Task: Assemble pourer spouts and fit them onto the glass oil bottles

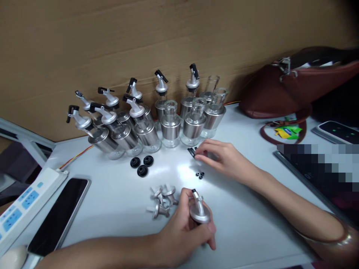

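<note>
My left hand (186,228) is closed around a silver pourer spout (199,213), held upright with a small black tip on its nozzle. Further back, my right hand (217,155) pinches at a little group of black levers (191,151) lying on the table; the fingertips partly cover them. Just in front of that hand lie several tiny black caps (200,175). Left of my left hand is a cluster of three loose silver spouts (162,200). Three ribbed black stoppers (142,170) sit behind those spouts.
Glass bottles with steel bands (171,127) line the back, several topped with pourers. At left lie a phone (60,215) and a power strip (25,203). A brown bag (272,87), small packets (288,131) and a dark screen device (316,183) are at right.
</note>
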{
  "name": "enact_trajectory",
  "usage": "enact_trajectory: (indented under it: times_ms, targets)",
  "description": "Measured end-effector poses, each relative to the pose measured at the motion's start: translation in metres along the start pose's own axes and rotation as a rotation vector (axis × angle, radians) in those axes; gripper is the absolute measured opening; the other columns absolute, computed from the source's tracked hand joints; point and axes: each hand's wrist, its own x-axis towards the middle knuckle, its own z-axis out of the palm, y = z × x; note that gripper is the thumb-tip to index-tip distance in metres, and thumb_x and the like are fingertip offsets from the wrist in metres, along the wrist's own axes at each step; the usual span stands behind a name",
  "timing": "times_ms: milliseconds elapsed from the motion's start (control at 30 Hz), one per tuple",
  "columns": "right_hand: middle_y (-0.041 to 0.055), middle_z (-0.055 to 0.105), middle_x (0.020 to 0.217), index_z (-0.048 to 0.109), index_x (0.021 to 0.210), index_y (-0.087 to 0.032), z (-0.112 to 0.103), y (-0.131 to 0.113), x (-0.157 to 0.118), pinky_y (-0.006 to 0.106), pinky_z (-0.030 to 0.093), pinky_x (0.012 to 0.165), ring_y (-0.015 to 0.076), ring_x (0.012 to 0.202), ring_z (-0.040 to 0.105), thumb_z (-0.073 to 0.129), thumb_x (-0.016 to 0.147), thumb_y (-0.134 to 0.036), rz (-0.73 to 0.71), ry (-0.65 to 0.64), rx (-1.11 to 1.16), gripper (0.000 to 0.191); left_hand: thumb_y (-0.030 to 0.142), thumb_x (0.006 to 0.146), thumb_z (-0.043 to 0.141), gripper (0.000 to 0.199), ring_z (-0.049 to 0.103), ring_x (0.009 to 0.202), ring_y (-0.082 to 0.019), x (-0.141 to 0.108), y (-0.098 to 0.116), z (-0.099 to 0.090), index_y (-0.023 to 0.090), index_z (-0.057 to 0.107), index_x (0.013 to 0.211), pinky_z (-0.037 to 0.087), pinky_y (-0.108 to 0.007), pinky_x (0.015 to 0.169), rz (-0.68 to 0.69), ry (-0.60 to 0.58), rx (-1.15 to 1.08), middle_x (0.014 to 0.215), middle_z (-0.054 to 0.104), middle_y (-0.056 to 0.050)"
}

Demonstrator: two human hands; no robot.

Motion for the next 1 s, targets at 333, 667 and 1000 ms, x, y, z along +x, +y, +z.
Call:
enact_trajectory:
  times_ms: [333,667,1000]
  targets:
    - [0.0067,0.067,0.095,0.069,0.1,-0.015,-0.006,-0.029,-0.007,0.027,0.049,0.079,0.0156,0.087,0.063,0.052,0.094,-0.029,0.017,-0.51,0.673,0.023,0.048,0.084,0.062,0.041,0.053,0.06,-0.006,0.0,-0.007,-0.005,0.022,0.033,0.096,0.038,-0.025,0.063,0.065,-0.022,-0.013,0.085,0.048,0.003]
    - [0.0028,0.065,0.08,0.064,0.098,-0.014,-0.005,-0.034,-0.009,0.025,0.05,0.073,0.0131,0.074,0.063,0.054,0.092,-0.022,0.039,-0.561,0.821,0.014,0.054,0.077,0.069,0.052,0.047,0.052,-0.001,0.002,-0.006,-0.004,0.022,0.033,0.094,0.036,-0.019,0.055,0.051,0.059,-0.095,0.079,0.049,0.006]
    - [0.0063,0.066,0.092,0.068,0.096,-0.014,-0.005,-0.036,-0.01,0.026,0.049,0.076,0.0142,0.081,0.064,0.052,0.095,-0.027,-0.042,-0.531,0.819,0.021,0.041,0.068,0.081,0.056,0.052,0.039,0.0,0.006,-0.012,-0.007,0.022,0.032,0.089,0.035,-0.013,0.041,0.061,0.007,-0.248,0.073,0.055,0.009]
